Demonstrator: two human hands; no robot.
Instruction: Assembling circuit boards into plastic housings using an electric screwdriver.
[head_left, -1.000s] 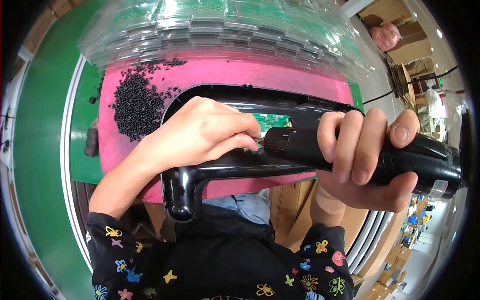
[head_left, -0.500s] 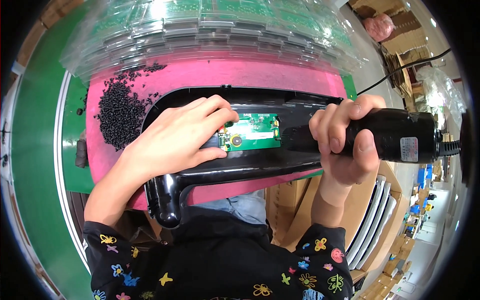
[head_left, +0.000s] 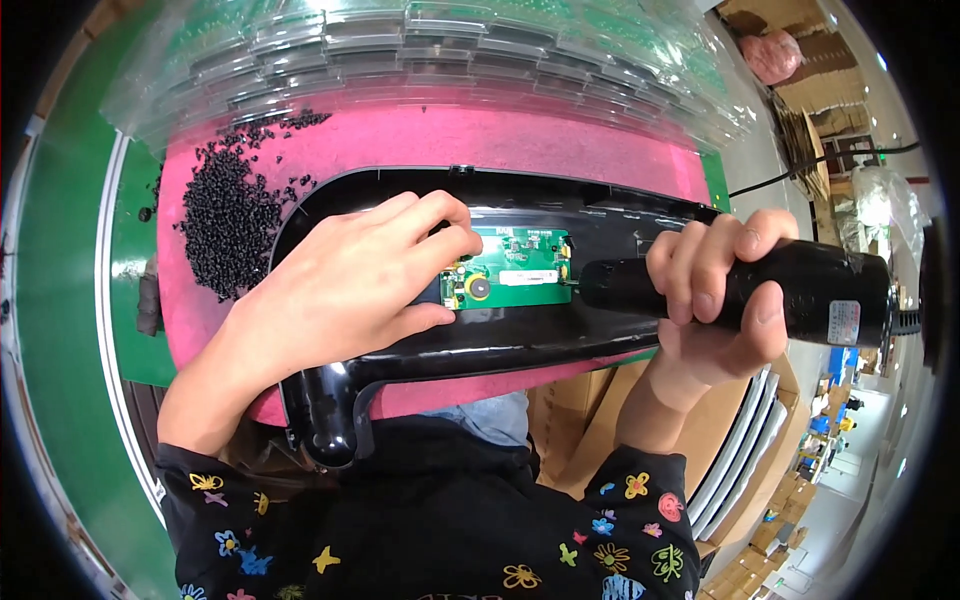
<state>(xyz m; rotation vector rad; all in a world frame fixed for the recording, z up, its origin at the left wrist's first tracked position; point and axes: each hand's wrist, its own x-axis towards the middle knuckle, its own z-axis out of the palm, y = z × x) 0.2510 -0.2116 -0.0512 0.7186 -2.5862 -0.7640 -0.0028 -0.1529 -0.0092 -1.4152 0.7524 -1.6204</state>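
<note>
My left hand (head_left: 365, 265) lies over the left part of a long black plastic housing (head_left: 480, 345). Its curled fingers and thumb grip the left end of a green circuit board (head_left: 520, 265) set inside the housing, hiding that end. The board carries a round black part and a white label strip. My right hand (head_left: 720, 285) is wrapped round a thick black electric screwdriver (head_left: 805, 285), held almost level. The driver's narrow nose points left, its tip at the board's right edge; whether a screw sits there is too small to tell.
A pile of small black screws (head_left: 230, 225) is spread on the pink mat (head_left: 380, 145) to the left. Stacked clear plastic trays (head_left: 440, 60) stand along the far side. A cardboard box (head_left: 640, 410) is below right. The driver's cable (head_left: 908, 322) leaves at the right.
My right hand and the screwdriver have shifted slightly right and nearer to me. The left hand keeps its hold on the board, and the whole view has moved a little.
</note>
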